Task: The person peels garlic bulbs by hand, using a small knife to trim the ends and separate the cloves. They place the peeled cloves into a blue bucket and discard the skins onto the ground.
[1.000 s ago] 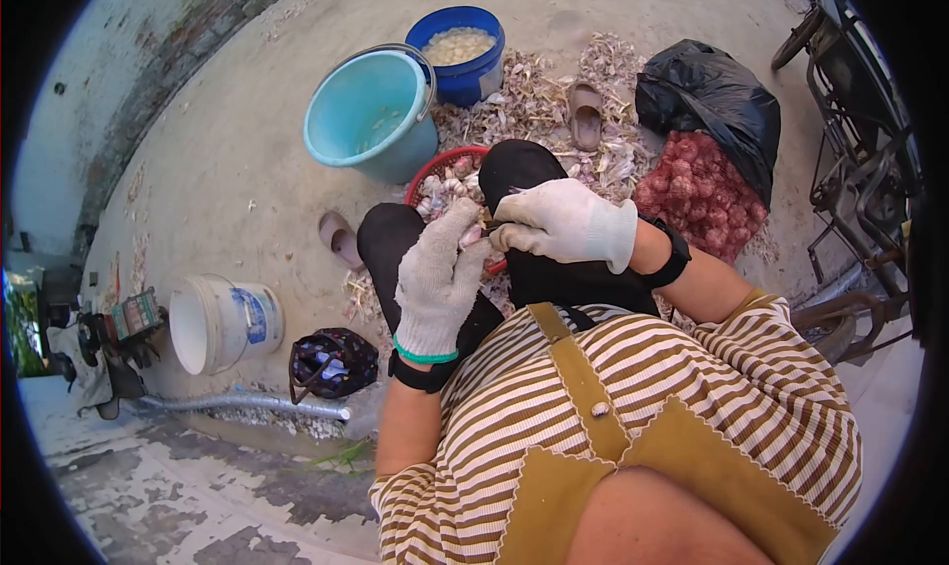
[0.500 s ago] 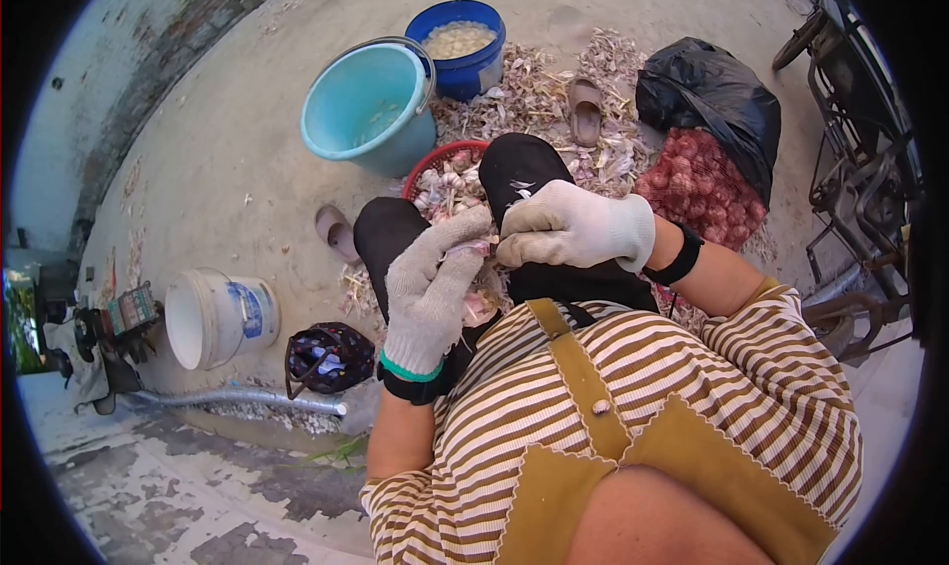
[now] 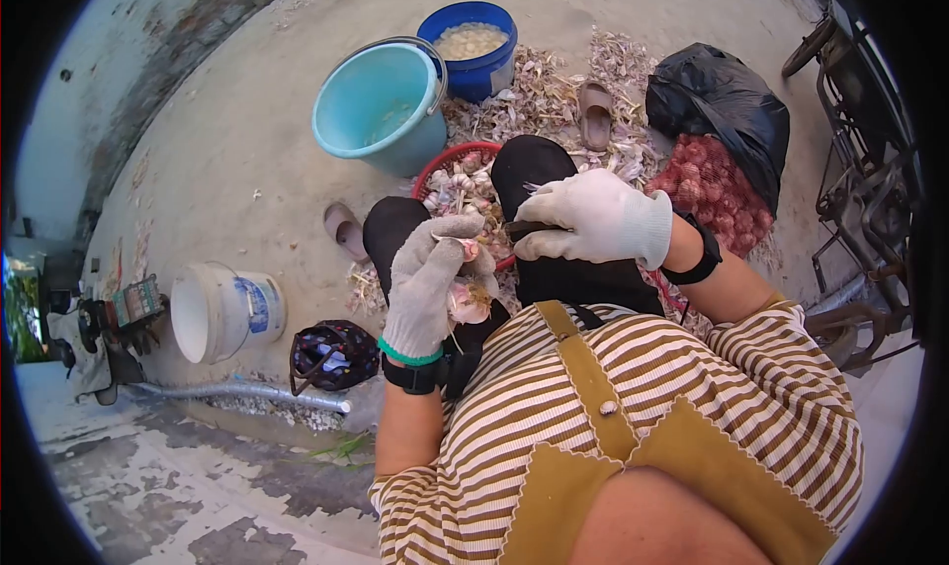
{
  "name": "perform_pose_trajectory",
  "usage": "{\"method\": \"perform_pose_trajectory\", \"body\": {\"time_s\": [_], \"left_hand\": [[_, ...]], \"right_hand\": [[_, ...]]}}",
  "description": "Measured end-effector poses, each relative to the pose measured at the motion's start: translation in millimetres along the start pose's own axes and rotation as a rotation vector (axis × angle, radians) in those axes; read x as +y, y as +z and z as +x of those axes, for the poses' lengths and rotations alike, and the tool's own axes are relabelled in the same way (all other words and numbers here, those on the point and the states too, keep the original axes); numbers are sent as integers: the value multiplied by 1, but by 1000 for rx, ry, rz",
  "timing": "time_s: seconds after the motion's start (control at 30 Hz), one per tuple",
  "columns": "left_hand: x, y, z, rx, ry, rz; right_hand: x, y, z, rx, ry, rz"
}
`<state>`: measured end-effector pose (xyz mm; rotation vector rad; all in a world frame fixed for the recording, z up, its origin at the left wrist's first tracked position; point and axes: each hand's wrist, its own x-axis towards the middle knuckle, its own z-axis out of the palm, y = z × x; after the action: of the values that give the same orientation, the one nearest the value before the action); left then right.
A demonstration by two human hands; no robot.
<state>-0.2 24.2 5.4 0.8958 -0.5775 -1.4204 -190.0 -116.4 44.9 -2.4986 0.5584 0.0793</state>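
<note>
My left hand, in a grey glove with a green cuff, is closed round a garlic bulb with pinkish skin. A reddish garlic clove shows between its thumb and fingers. To the right, apart from it, my right hand wears a white glove. Its fingers are bent round a thin dark blade-like tool, mostly hidden against the black trousers. Just beyond my knees, a red basket holds garlic bulbs.
Ahead stand a turquoise bucket and a blue bucket with pale cloves. Garlic skins litter the floor around a slipper. A red net sack and black bag lie right; a white bucket lies left.
My hands have moved apart; the right one has drawn slightly up and right from the garlic. The left hand has turned, so the bulb and clove show more plainly.
</note>
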Motion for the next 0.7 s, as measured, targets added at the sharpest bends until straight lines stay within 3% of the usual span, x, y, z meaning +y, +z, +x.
{"method": "perform_pose_trajectory", "body": {"time_s": [0.17,0.5,0.57,0.6,0.67,0.7], "left_hand": [[-3,-5,5,36,-80,155],[-7,-14,7,-34,-111,400],[-6,-25,4,-175,-258,123],[-8,-26,2,-171,-255,122],[-15,-26,-2,-357,-223,-159],[-21,-24,-2,-336,-154,-151]], "right_hand": [[-2,5,4,131,-219,-40],[3,12,12,-58,-192,-87],[16,22,15,-84,-409,364],[14,22,15,-87,-413,362],[8,24,12,-228,-274,670],[8,24,9,-229,-275,669]]}}
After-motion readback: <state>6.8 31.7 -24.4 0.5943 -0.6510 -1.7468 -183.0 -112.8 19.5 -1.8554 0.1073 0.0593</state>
